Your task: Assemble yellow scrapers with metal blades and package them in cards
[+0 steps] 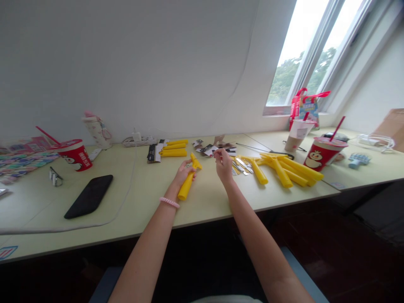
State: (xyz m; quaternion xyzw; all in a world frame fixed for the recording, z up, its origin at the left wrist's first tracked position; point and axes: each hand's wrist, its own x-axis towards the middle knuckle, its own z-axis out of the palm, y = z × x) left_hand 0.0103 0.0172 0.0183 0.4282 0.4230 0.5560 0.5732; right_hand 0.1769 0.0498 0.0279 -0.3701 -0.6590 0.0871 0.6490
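The left hand (184, 174) closes around a yellow plastic handle (185, 188), its long axis slanting away rightward, toward the pinched right hand (223, 164).

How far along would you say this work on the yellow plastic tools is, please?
Done: a heap of T-headed yellow tools lies at right. In hand: the left hand grips a yellow tool; the right hand pinches something thin. Left: yellow handles and loose metal blades lie separately.

We see a yellow handle (185, 186); a pink beaded bracelet (169, 202); a black phone (89, 196); a red cup (326, 153) printed with a white cartoon figure; a pale yellow desk (148, 189).
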